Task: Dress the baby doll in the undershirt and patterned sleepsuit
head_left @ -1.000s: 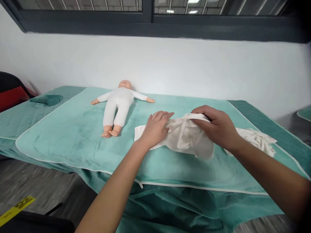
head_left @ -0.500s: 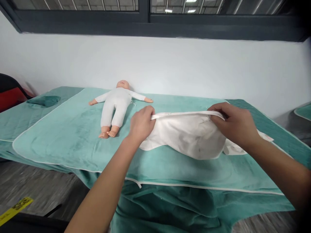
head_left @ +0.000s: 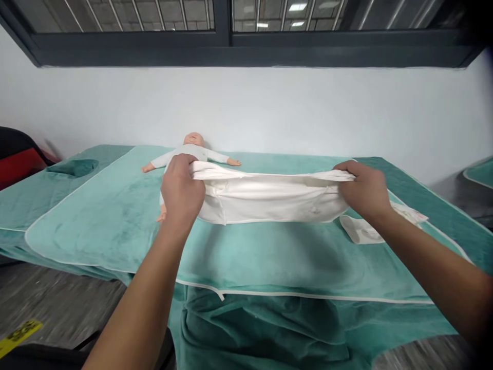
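A white cloth garment (head_left: 269, 198) is stretched wide and lifted just above the teal towel (head_left: 115, 221) that covers the table. My left hand (head_left: 181, 190) is closed on its left end and my right hand (head_left: 364, 190) is closed on its right end. Behind my left hand lies a baby doll (head_left: 192, 146) in a white suit, on its back with arms spread, partly hidden by the hand and the cloth. A second piece of white cloth (head_left: 365, 231) lies on the towel under my right wrist.
A darker teal sheet (head_left: 269, 329) hangs over the table's front edge. A folded teal cloth (head_left: 73, 167) sits at the far left. A red and black chair (head_left: 19, 154) stands left of the table. The white wall runs right behind the table.
My hands have drawn apart, the left one going far left in front of the doll, and the bunched white garment is now pulled out long and raised.
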